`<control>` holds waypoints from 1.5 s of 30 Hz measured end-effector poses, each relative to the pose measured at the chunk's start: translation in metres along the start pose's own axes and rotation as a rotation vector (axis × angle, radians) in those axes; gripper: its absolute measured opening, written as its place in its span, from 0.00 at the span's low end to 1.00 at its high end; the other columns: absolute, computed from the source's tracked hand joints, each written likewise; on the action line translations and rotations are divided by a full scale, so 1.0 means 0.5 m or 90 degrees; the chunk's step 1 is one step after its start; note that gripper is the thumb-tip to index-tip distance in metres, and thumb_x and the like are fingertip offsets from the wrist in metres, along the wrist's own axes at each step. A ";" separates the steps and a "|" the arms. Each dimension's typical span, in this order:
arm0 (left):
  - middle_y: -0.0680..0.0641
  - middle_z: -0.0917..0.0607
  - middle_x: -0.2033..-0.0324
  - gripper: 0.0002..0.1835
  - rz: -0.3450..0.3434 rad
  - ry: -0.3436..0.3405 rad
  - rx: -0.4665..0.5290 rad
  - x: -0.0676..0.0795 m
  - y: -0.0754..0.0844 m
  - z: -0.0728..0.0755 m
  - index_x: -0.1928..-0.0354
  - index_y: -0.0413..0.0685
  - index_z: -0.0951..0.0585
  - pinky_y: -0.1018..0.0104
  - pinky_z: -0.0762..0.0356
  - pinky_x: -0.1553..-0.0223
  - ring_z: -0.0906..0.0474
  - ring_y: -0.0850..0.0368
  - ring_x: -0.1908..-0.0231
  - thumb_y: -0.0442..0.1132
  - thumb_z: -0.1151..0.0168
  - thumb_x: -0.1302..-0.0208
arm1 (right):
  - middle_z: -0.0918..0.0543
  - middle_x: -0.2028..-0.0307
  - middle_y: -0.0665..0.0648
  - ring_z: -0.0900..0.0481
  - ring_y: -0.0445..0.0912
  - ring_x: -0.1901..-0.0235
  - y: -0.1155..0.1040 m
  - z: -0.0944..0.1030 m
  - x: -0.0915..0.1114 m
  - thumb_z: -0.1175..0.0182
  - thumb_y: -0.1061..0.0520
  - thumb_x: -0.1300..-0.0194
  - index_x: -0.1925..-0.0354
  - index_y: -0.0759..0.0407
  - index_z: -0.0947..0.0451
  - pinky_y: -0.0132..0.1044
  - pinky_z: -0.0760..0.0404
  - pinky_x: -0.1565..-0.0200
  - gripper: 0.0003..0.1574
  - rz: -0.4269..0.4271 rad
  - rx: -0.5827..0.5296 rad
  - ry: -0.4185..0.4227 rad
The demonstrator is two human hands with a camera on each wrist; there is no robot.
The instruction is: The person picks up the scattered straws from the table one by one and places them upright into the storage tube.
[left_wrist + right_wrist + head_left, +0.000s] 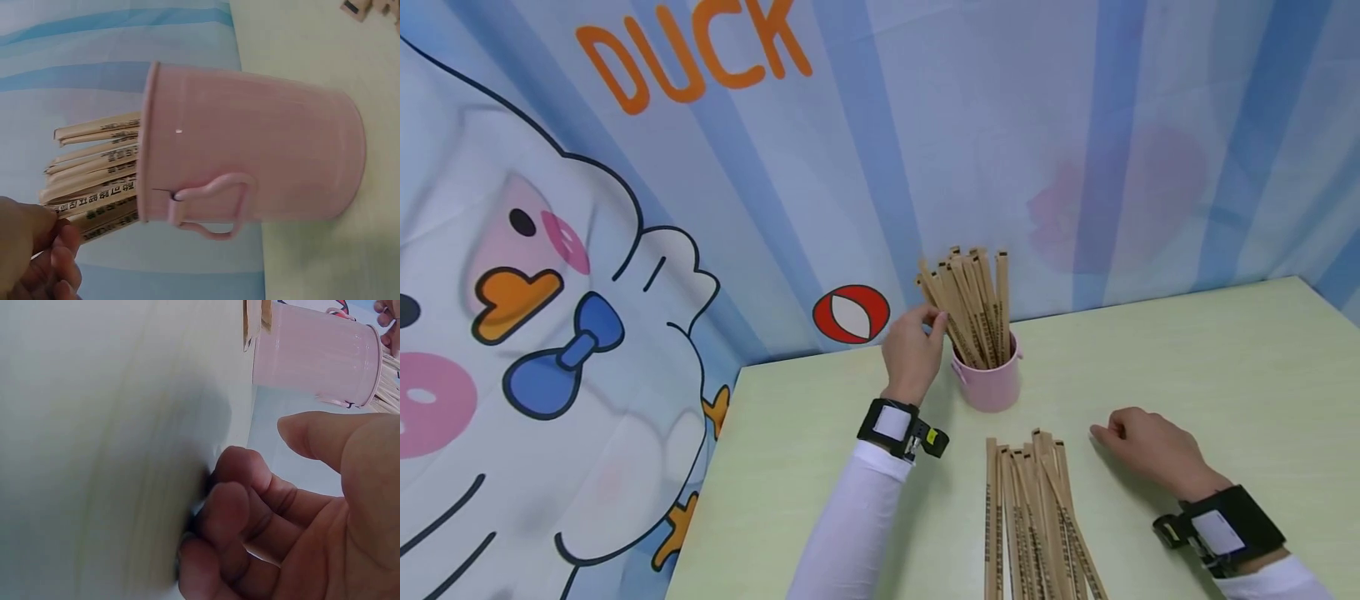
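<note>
A pink bucket (988, 390) with small side handles stands upright near the table's back edge, holding a bunch of paper-wrapped chopsticks (973, 308) that stick out of its top. My left hand (913, 354) is at the left of this bunch; in the left wrist view its thumb and fingers pinch a printed paper sleeve (94, 199) near its outer end. On the table in front of the bucket lies a loose pile of similar wrapped chopsticks (1033, 517). To the right of that pile rests my right hand (1153, 450), fingers loosely curled and holding nothing, fingertips (225, 509) at the tabletop.
The pale table (1187, 358) ends at the back against a blue striped cloth (970, 125) printed with a duck (587, 358) and orange letters. Black wrist cameras (891, 425) are strapped to both wrists.
</note>
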State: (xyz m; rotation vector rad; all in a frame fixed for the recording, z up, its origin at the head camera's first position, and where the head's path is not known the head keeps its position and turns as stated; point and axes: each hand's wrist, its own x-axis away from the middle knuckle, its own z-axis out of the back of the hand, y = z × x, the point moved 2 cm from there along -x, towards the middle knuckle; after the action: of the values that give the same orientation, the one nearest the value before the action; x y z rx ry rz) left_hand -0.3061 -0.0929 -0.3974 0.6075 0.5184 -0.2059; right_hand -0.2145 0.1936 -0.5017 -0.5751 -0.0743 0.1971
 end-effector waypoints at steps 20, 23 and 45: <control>0.54 0.19 0.76 0.13 0.018 -0.048 -0.015 0.026 -0.014 -0.018 0.68 0.51 0.17 0.72 0.41 0.85 0.32 0.64 0.82 0.49 0.44 0.31 | 0.36 0.86 0.49 0.37 0.43 0.84 -0.003 0.002 0.003 0.45 0.50 0.33 0.82 0.55 0.33 0.36 0.42 0.80 0.21 0.006 0.000 0.008; 0.54 0.20 0.76 0.13 0.026 -0.032 0.004 0.027 -0.009 -0.006 0.67 0.50 0.18 0.71 0.41 0.84 0.32 0.63 0.82 0.49 0.45 0.30 | 0.36 0.86 0.49 0.37 0.43 0.84 -0.003 0.002 0.003 0.45 0.50 0.33 0.82 0.55 0.33 0.36 0.42 0.80 0.21 0.006 0.000 0.007; 0.55 0.25 0.84 0.13 0.069 -0.147 -0.037 0.179 -0.040 0.086 0.75 0.52 0.20 0.68 0.39 0.84 0.34 0.62 0.85 0.47 0.42 0.33 | 0.36 0.86 0.49 0.37 0.43 0.84 -0.001 0.003 0.005 0.45 0.50 0.33 0.81 0.54 0.33 0.36 0.42 0.81 0.21 0.004 0.008 0.012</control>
State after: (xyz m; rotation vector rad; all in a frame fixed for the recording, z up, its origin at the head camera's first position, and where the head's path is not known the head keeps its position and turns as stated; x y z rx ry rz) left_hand -0.2192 -0.1378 -0.4235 0.5449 0.2667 -0.1544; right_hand -0.2121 0.1945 -0.4999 -0.5649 -0.0526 0.1978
